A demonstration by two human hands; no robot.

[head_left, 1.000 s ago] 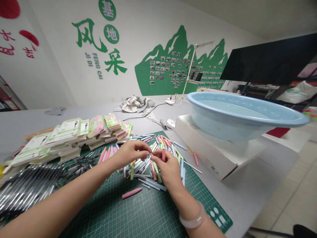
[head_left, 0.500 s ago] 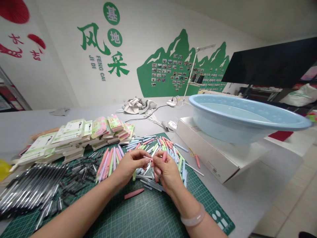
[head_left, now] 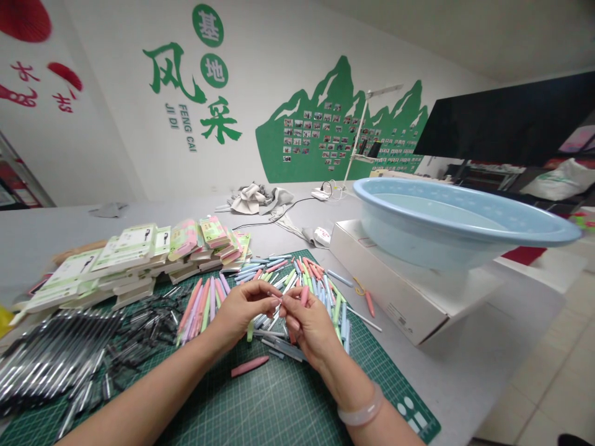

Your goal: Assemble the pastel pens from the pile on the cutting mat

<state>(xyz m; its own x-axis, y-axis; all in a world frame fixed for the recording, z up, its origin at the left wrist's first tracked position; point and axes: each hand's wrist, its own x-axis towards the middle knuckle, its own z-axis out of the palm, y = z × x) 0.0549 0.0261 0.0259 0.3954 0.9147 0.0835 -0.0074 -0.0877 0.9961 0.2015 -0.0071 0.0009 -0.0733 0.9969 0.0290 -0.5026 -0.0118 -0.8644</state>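
White, smooth wall point(head_left: 116, 148) at back, w/ lg. green Chinese characters point(head_left: 171, 71) plus "FENG CAI JI DI" beside them. R of that, green mountain-shaped mural point(head_left: 274, 152) w/ rows of sm. photos point(head_left: 307, 133). Red fan-shaped decals point(head_left: 66, 74) & red script far L. Lg. black flat screen point(head_left: 506, 118) at R, tilted in view. Plain off-white ceiling point(head_left: 446, 31), dimmer toward R corner. Lt. grey flat-topped table point(head_left: 483, 334) in fgnd; pale beige tile floor point(head_left: 525, 384) lower R, w/ thin grout lines.

pale blue basin point(head_left: 465, 214), white-gridded green mat point(head_left: 223, 402), pink pen barrel point(head_left: 250, 366)
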